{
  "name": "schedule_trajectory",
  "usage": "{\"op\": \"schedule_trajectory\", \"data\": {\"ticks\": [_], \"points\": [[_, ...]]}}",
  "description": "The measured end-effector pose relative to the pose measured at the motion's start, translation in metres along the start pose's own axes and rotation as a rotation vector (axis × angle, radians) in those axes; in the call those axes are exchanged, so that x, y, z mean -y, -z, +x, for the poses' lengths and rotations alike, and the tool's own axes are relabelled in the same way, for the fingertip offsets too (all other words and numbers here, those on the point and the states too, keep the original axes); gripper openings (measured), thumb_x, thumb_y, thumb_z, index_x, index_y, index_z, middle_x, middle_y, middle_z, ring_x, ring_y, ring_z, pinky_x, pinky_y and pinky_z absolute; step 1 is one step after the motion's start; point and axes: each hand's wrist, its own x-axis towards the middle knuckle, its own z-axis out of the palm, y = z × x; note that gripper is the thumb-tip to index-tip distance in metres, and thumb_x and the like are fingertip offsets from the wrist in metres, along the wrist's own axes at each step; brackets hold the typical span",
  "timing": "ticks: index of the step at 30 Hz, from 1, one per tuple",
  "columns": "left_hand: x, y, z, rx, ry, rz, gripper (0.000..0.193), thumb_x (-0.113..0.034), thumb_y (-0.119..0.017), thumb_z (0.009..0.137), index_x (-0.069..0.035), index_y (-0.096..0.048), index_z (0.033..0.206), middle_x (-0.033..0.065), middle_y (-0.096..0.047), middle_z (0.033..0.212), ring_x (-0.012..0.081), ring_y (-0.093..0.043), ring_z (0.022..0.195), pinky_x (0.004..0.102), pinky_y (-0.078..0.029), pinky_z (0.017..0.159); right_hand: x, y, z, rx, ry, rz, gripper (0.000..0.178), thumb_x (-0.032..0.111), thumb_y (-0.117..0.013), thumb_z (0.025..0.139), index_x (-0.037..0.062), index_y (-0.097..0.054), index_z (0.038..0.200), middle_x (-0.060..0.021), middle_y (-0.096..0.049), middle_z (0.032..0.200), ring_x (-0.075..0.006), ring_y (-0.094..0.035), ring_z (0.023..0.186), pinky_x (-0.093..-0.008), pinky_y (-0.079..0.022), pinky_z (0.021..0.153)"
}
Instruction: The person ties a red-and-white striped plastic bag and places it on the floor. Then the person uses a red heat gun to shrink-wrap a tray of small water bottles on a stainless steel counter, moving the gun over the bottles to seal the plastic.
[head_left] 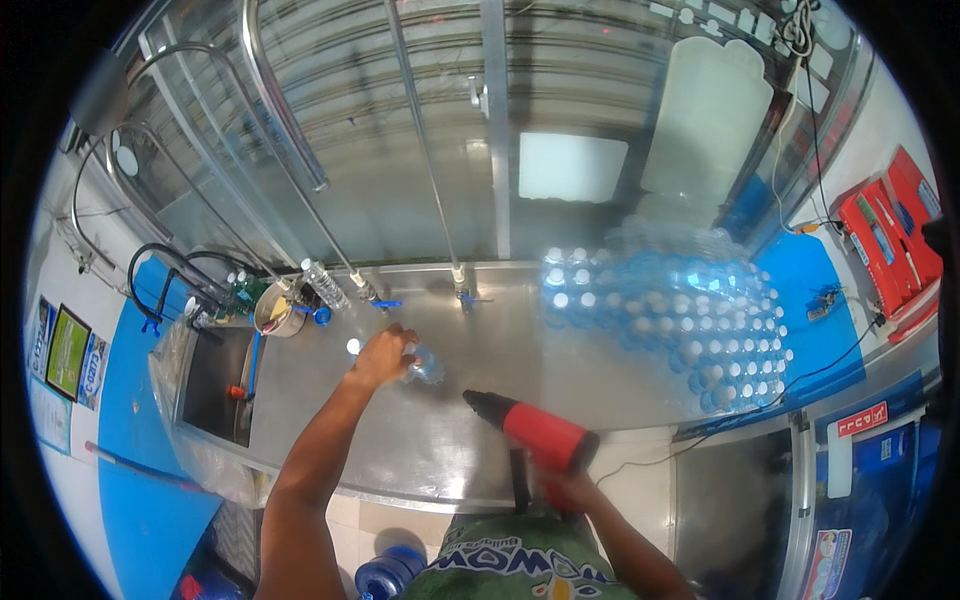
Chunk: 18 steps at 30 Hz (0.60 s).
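Note:
My left hand point(382, 358) is closed around a small clear plastic bottle point(427, 367) with a white cap, tipped on its side above the steel counter. The cap points left and the base sticks out to the right of my fingers. My right hand point(575, 492) grips the handle of a red and black heat gun point(545, 434) near the counter's front edge. Its dark nozzle points up and left, toward the bottle but apart from it. The gun's body hides part of my right hand's fingers.
Many capped bottles point(700, 335) stand packed together on the counter's right side. Taps with blue levers point(465, 296) line the back. At the left are a small sink point(217, 385), a tub point(277, 312) and a standing clear bottle point(325, 285). A cord point(640, 462) trails rightward from the gun.

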Motion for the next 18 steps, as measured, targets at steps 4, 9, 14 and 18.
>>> {"op": "schedule_trajectory", "data": {"ticks": [4,9,14,18], "points": [[0.006,-0.006,0.001,-0.037,0.031,0.038,0.039,-0.024,-0.087,0.084,-0.008,-0.076,0.118,0.02,-0.069,0.116,0.0415,-0.072,0.105,0.0481,-0.058,0.094,-0.008,-0.002,-0.004,-0.033,-0.022,0.066,0.033,0.018,-0.075,0.099,0.0035,-0.062,0.126,-0.0017,-0.062,0.086,-0.0127,-0.061,0.07,-0.0315,-0.051,0.063],[-0.001,0.005,0.012,0.053,0.046,0.124,0.05,-0.028,-0.092,0.077,-0.008,-0.076,0.12,0.0221,-0.069,0.119,0.0407,-0.071,0.108,0.0477,-0.058,0.097,-0.018,0.013,-0.014,-0.002,0.04,0.089,0.032,0.02,-0.075,0.101,0.0049,-0.063,0.126,-0.0011,-0.062,0.088,-0.0115,-0.059,0.07,-0.0311,-0.051,0.064],[-0.065,0.015,0.061,-0.014,-0.127,0.157,0.063,-0.028,-0.094,0.074,-0.004,-0.072,0.128,0.0237,-0.063,0.133,0.0387,-0.06,0.13,0.0482,-0.051,0.11,-0.027,0.042,-0.032,-0.02,0.063,0.136,0.029,0.02,-0.075,0.101,0.005,-0.063,0.122,-0.0006,-0.062,0.086,-0.0118,-0.058,0.068,-0.0317,-0.05,0.063],[-0.187,-0.016,0.136,-0.208,-0.557,0.062,0.061,-0.019,-0.085,0.085,-0.01,-0.064,0.141,0.0189,-0.059,0.137,0.0399,-0.059,0.128,0.0481,-0.051,0.109,-0.03,0.068,-0.047,-0.1,0.022,0.037,0.033,0.023,-0.075,0.099,0.0068,-0.064,0.126,0.0008,-0.062,0.084,-0.0092,-0.059,0.07,-0.0289,-0.048,0.06]]}}
